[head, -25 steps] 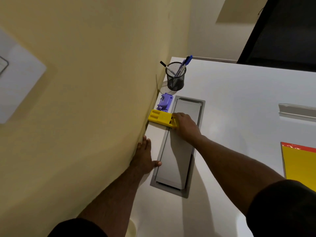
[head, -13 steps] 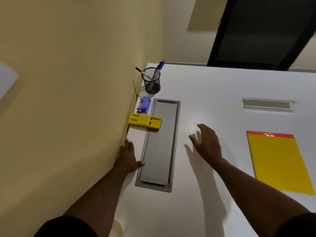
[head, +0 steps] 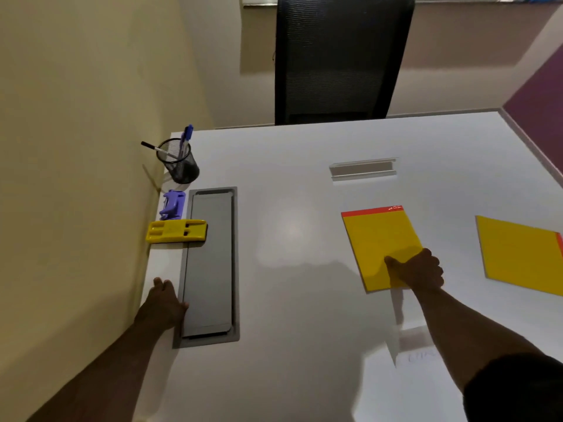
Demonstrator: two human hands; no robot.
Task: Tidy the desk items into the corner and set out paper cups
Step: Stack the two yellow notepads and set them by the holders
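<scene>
The yellow notepad (head: 379,242) lies flat right of the desk's (head: 292,226) middle, its long axis running away from the person and leaning slightly left, red top strip at the far end. The right hand (head: 417,271) grips its near right corner, thumb on top, arm stretched forward. The left hand (head: 163,303) rests flat at the desk's left edge by the wall (head: 76,178), just beside the grey cable hatch (head: 210,263).

Right hand (head: 417,271) off the yellow block (head: 176,230), moved across the desk, now gripping yellow notepad (head: 380,242) corner
</scene>
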